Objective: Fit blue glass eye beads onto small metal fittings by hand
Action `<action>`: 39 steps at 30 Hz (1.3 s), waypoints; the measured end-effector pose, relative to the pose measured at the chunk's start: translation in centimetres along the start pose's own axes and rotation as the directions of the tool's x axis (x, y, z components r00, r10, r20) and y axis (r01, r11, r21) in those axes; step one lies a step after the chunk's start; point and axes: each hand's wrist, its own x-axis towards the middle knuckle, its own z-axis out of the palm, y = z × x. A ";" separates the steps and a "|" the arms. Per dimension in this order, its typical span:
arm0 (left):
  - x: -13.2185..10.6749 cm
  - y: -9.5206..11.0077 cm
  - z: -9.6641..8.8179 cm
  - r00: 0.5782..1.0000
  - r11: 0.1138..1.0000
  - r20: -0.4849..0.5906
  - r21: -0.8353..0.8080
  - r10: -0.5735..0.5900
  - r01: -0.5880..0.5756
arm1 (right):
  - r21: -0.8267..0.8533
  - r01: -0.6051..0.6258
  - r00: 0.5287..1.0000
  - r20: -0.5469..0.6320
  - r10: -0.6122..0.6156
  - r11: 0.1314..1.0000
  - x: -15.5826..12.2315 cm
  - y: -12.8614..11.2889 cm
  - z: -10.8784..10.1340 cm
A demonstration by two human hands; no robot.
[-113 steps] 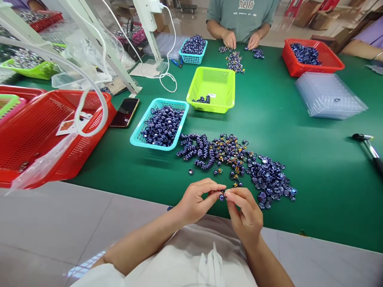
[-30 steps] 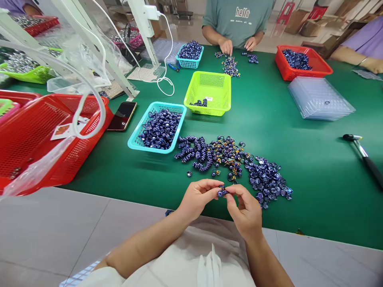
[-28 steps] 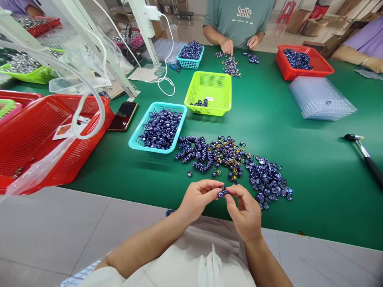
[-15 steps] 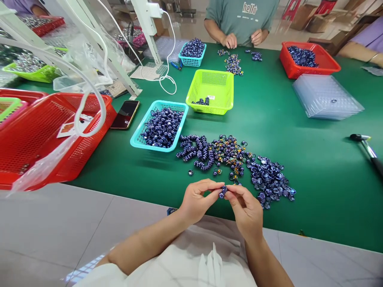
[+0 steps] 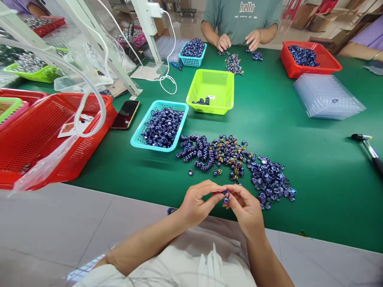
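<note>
My left hand point(image 5: 199, 201) and my right hand point(image 5: 247, 209) meet at the near edge of the green table point(image 5: 314, 171), fingertips pinched together on one small dark blue ring piece point(image 5: 226, 195). Just beyond them lies a spread of the same parts: stacked blue pieces point(image 5: 196, 151), ring pieces with coloured bits point(image 5: 229, 153) and a heap of flat blue stones point(image 5: 271, 181). A teal basket point(image 5: 160, 125) full of blue stones stands to the left of the spread.
A lime basket point(image 5: 211, 91) holds a few pieces. A phone point(image 5: 125, 114) and a big red basket point(image 5: 44, 135) lie left. Clear trays point(image 5: 327, 96), a red bin point(image 5: 309, 59) and a hammer point(image 5: 368, 149) are right. Another person's hands point(image 5: 237, 41) work opposite.
My hands stay together on the small piece and have turned it between the fingertips. The person opposite has shifted both hands slightly.
</note>
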 end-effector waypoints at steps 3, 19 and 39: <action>-0.1 0.2 -0.3 0.999 1.000 0.027 0.008 -0.016 0.016 | 0.089 -0.015 0.999 0.038 0.012 0.996 0.0 -0.1 0.2; 1.0 0.3 -2.1 0.783 0.760 0.346 -0.233 -0.518 0.606 | -0.259 0.162 0.929 0.366 -0.058 0.952 0.5 -0.9 -2.2; -0.1 -1.1 -0.3 0.954 0.937 0.279 -0.287 -0.115 0.197 | -0.185 0.284 0.958 0.020 -0.285 0.941 -1.8 1.8 1.4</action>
